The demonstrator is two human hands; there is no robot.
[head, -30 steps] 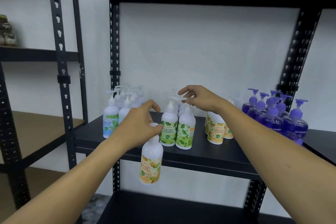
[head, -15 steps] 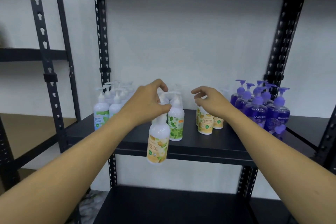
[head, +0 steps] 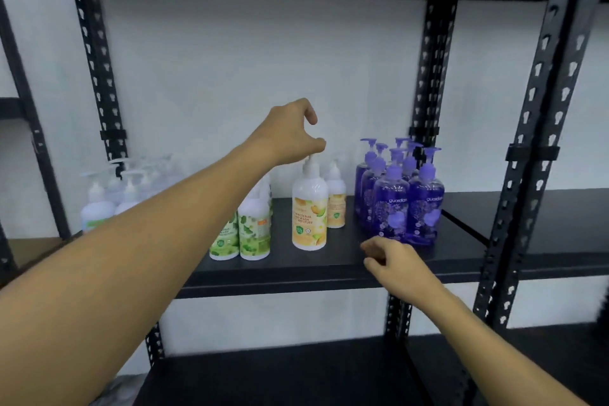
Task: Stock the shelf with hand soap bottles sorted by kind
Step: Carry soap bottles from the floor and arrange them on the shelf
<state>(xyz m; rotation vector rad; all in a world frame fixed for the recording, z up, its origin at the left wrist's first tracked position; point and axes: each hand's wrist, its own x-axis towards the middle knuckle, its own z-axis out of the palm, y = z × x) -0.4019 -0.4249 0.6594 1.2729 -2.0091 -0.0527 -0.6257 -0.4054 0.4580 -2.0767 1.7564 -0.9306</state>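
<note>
a white bottle with a yellow-orange fruit label (head: 309, 208) is standing on the black shelf (head: 296, 269); white bottles with green leaf labels (head: 242, 234) and translucent purple bottles (head: 400, 198) are flanking it.

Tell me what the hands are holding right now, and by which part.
The left hand holds the yellow-label bottle by its pump top, with the bottle standing on the shelf. The right hand holds nothing.

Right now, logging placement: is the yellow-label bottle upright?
Upright: the yellow-label bottle stands base-down on the shelf, left hand at its pump.
</note>
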